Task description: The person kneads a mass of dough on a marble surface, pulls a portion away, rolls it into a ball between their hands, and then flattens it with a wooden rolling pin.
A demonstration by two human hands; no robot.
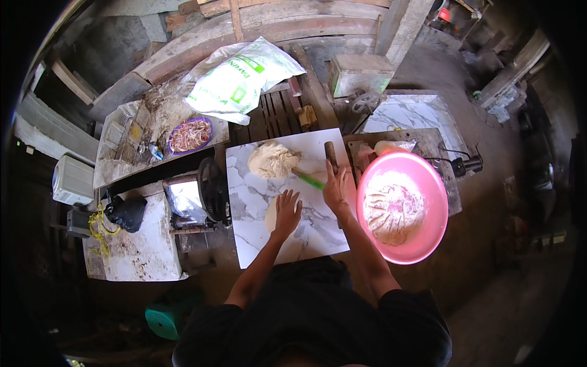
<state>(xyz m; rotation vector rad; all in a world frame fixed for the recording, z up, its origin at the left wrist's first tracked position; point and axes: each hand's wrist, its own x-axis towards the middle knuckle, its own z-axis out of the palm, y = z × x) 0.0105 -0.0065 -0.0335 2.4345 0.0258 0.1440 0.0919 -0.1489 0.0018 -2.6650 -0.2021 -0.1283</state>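
My left hand [286,214] is open with fingers spread, over a flattened round of pale dough [270,215], most of which it hides. My right hand [335,190] is on a wooden rolling pin [330,154] along the right side of the marble-patterned board [254,244]; its fingers hide the pin's middle. A larger lump of dough [272,160] rests toward the board's far edge. Between that lump and my right hand lies a green-handled tool [310,180], its other end by the dough.
A pink basin [435,227] with floured dough pieces stands right of the board. Left are a machine with a black wheel [211,189] and a purple-rimmed container [208,140] of reddish pieces. Beyond lie a white sack [244,79] and a metal box [361,74]. A green stool [164,319] stands lower left.
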